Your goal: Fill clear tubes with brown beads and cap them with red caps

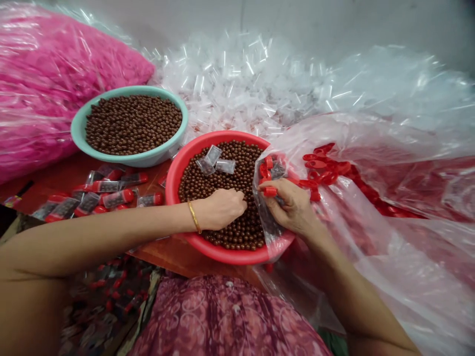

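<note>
A red basin full of small brown balls sits in front of me. My left hand, with a gold bangle on the wrist, is curled into the balls, fingers closed; what it grips is hidden. My right hand rests at the basin's right rim and pinches a red cap against the edge of a clear plastic bag. More red caps lie inside that bag. Three small clear tubes lie on top of the balls.
A teal basin of brown balls stands at the back left. Several filled tubes with red caps lie on the red table to the left. A pink bagged bundle fills the far left; a heap of clear tubes lies behind.
</note>
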A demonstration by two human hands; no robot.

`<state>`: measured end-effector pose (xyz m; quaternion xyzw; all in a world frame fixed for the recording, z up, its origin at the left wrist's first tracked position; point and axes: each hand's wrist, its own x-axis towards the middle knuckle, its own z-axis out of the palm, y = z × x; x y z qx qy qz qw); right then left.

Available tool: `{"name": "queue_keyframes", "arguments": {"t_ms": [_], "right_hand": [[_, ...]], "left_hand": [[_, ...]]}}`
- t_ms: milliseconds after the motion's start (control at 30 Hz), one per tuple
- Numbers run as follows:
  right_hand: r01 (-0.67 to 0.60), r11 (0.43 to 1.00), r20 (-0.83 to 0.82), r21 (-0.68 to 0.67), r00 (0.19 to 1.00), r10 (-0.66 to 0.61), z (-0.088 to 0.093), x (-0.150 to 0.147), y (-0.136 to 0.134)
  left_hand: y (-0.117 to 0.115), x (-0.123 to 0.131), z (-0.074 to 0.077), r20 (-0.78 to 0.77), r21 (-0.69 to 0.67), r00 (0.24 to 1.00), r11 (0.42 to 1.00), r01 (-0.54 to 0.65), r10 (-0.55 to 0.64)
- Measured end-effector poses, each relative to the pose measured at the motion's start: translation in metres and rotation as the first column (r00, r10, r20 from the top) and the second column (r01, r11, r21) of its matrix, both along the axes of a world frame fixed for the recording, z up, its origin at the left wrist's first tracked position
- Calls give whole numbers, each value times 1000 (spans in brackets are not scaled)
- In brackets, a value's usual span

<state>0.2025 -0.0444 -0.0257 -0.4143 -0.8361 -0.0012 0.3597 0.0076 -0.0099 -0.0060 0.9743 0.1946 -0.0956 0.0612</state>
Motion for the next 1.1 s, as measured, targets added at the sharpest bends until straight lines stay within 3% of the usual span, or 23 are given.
{"name": "queue_keyframes", "arguments": {"t_ms": [133,333,500,600,733,900,967,1100], "right_hand": [[4,1000,-6,6,1000,-4,1,1,0],[19,999,-10,-33,1000,-19,1,1,-1],[20,998,-29,-58,999,-22,0,1,-1],[28,997,-30,-67,999,-30,-1,1,-1],[35,996,-26,-82,999,-37,-2,1,-1],[31,995,-36,-91,999,-35,0,1,-1],[32,995,-39,-97,999,-35,1,1,-1],[14,993,-61,-116,998,-21,4,0,-2]], "left_hand": [[2,-13,8,-33,-30,999,999,15,-16],[1,-20,10,-40,14,988,988,-151,151],[-1,-23,19,-25,-133,995,987,92,-96],[13,-29,22,35,-100,995,990,99,-95],[41,-36,12,18,0,987,988,157,-157],[49,-30,-3,27,-92,971,967,238,-237],[45,-29,-1,27,-97,982,977,189,-188],[37,-34,12,-170,-25,983,997,-78,73]]}}
